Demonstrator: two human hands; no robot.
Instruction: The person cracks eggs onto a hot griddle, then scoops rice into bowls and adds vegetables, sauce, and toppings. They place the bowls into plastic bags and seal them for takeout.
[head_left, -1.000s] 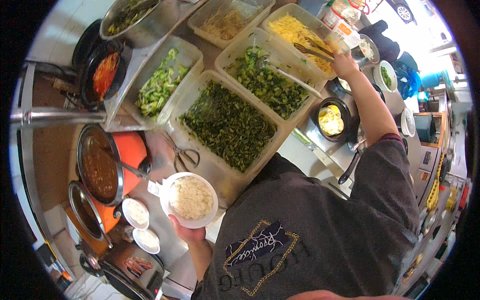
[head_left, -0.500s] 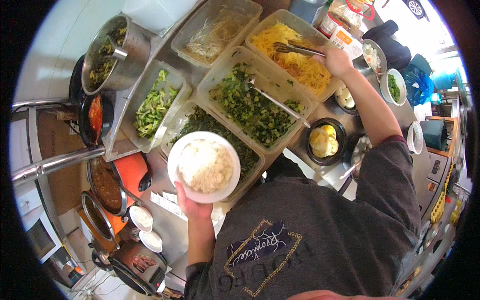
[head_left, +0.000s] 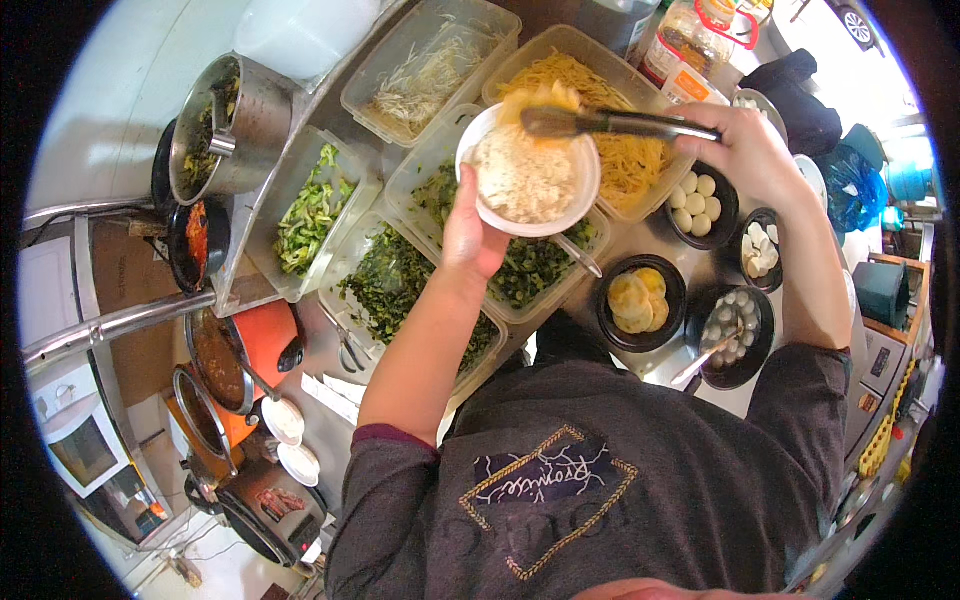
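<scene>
My left hand [head_left: 475, 235] holds up a white bowl [head_left: 588, 205] of cooked rice [head_left: 525, 175], its fingers wrapped under the near side. In my right hand [head_left: 748, 155] are dark metal tongs [head_left: 640, 122], closed round a clump of yellow shreds [head_left: 540, 100] at the bowl's far rim. Behind the tongs stands a clear tub of yellow shredded food [head_left: 630, 180]. Below the bowl is a tub of chopped greens [head_left: 530, 270], partly covered by it, with a metal utensil handle [head_left: 582, 255] sticking out.
Tubs of bean sprouts [head_left: 430, 85], cut green vegetable [head_left: 315, 215] and dark greens [head_left: 390, 280] stand around. At the right are black bowls of peeled eggs [head_left: 697, 205], yellow rounds [head_left: 637, 300] and small pale balls [head_left: 735, 335]. Steel pot [head_left: 260, 125] and orange cooker [head_left: 265, 350] stand left.
My left hand has brought the rice bowl up and to the right, over the tubs. My right hand has lifted the tongs out of the yellow shreds, with a clump in them.
</scene>
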